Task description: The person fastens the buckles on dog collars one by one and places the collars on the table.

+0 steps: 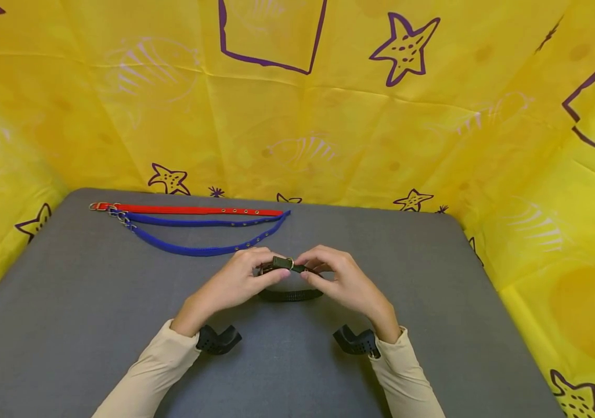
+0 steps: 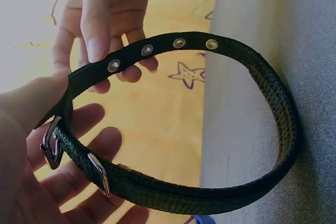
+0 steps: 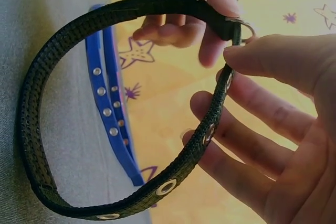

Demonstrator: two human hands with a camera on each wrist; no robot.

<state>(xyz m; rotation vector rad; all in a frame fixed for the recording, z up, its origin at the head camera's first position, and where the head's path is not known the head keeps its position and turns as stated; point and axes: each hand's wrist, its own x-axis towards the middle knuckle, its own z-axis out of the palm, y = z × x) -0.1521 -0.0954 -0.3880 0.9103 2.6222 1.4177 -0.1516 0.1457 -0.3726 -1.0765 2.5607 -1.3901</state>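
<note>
A dark green collar (image 1: 291, 296) with metal eyelets is bent into a loop above the grey table, its lower side near or on the surface. At its buckle end my left hand (image 1: 234, 278) pinches the strap between thumb and fingers. The metal buckle (image 2: 51, 148) and a metal loop (image 2: 100, 174) show beside those fingers in the left wrist view. My right hand (image 1: 346, 281) pinches the eyelet part of the strap between thumb and fingertips. Near the right thumb a metal ring (image 3: 248, 29) encircles or borders the strap; I cannot tell which.
Toward the table's far left lie a red collar (image 1: 187, 209) and blue collars (image 1: 187, 251), their buckles to the left. The grey table (image 1: 407, 249) meets a yellow patterned cloth (image 1: 354, 145) at the back and sides.
</note>
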